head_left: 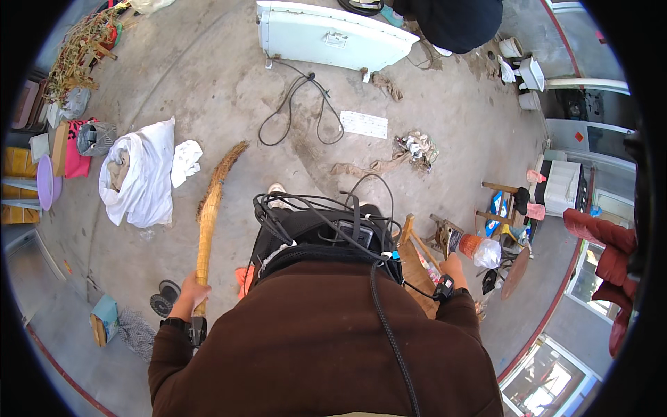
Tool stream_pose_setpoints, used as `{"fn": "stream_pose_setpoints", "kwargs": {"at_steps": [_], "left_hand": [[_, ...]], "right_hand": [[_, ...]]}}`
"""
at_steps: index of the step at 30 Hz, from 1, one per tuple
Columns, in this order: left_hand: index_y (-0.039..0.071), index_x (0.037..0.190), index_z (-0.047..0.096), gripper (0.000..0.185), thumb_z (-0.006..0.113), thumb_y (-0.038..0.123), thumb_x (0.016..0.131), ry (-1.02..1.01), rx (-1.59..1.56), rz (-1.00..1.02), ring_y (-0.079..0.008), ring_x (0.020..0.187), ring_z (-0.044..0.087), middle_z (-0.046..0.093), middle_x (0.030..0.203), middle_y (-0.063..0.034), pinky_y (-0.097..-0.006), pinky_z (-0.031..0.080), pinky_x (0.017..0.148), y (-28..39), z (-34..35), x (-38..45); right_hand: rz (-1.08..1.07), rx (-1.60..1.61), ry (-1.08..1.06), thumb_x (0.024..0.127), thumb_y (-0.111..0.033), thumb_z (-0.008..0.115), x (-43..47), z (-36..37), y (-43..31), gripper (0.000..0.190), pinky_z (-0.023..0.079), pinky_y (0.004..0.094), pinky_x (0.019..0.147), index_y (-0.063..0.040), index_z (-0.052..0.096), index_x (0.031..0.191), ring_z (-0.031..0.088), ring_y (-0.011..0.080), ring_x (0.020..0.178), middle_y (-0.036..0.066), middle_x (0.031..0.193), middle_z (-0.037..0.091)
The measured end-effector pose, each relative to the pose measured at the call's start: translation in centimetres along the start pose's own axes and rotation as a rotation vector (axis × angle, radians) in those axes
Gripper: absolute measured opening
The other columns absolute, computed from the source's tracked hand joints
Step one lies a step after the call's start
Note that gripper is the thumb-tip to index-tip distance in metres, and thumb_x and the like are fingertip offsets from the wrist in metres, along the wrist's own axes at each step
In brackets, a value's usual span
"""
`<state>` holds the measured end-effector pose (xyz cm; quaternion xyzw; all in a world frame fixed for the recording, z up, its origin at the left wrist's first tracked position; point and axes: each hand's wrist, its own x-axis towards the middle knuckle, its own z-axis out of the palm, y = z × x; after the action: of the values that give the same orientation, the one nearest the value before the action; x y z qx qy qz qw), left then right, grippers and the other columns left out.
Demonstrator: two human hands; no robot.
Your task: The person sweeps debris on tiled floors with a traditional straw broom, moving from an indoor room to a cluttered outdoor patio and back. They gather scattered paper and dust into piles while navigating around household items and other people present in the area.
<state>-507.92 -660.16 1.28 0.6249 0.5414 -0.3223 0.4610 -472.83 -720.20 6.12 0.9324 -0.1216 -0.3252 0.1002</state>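
Observation:
My left hand (194, 293) grips the lower end of a straw broom (207, 229), whose brown, curved bristle end points away from me over the concrete floor. On the other side, my right hand (452, 265) closes round the handle of a worn tool that looks like a dustpan (446, 235); its shape is partly hidden. A heap of crumpled litter (418, 148) lies on the floor ahead, touching a long strip of brown cloth (367, 169). Near it are a white printed sheet (363, 124) and a looped black cable (284, 117).
A large white panel or cabinet (338, 36) stands ahead, beside a person in dark clothing (453, 21). To the left are a stuffed white sack (143, 174), a purple basin (48, 182) and a cable spool (165, 298). A wooden chair (417, 260) and round stool (515, 273) stand right.

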Motion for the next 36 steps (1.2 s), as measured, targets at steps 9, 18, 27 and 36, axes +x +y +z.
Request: {"fn": "stream_pose_setpoints", "kwargs": {"at_steps": [9,18,27,36], "left_hand": [[0.004,0.115,0.043,0.057,0.057,-0.002,0.061,-0.023,-0.141,0.148,-0.0147,0.052,0.054,0.053,0.068,-0.0072,-0.029,0.044,0.045,6.0,6.5,-8.5],[0.005,0.103,0.048,0.037,0.053,0.014,0.068,-0.582,-0.441,0.157,-0.0129,0.048,0.049,0.052,0.067,-0.0061,-0.0251,0.041,0.042,17.9,9.4,-6.8],[0.004,0.097,0.045,0.032,0.054,0.022,0.072,-0.754,-0.659,-0.051,-0.0118,0.046,0.051,0.052,0.067,-0.0085,-0.0205,0.042,0.037,23.4,8.8,2.8],[0.004,0.085,0.048,0.019,0.052,0.014,0.07,-0.233,-0.418,0.252,-0.0152,0.048,0.049,0.049,0.063,-0.006,-0.0286,0.042,0.04,18.3,4.4,4.3]], "right_hand": [[-0.066,0.011,-0.018,0.062,-0.016,0.062,6.3,1.1,8.2,0.037,0.042,0.0406,0.077,0.005,0.049,0.09,0.053,0.0387,0.09,0.027,0.09,0.055],[-0.077,0.061,-0.048,0.067,-0.014,0.056,5.2,3.3,12.2,0.035,0.042,0.0416,0.077,0.006,0.049,0.096,0.053,0.039,0.09,0.028,0.091,0.055],[0.064,0.11,-0.035,0.066,-0.016,0.057,-1.6,6.5,12.1,0.036,0.042,0.042,0.078,0.005,0.049,0.094,0.052,0.0396,0.092,0.028,0.093,0.055],[0.085,0.156,0.031,0.066,-0.019,0.059,-4.8,8.9,10.0,0.038,0.042,0.0423,0.076,0.005,0.05,0.093,0.052,0.0391,0.091,0.027,0.092,0.055]]}}
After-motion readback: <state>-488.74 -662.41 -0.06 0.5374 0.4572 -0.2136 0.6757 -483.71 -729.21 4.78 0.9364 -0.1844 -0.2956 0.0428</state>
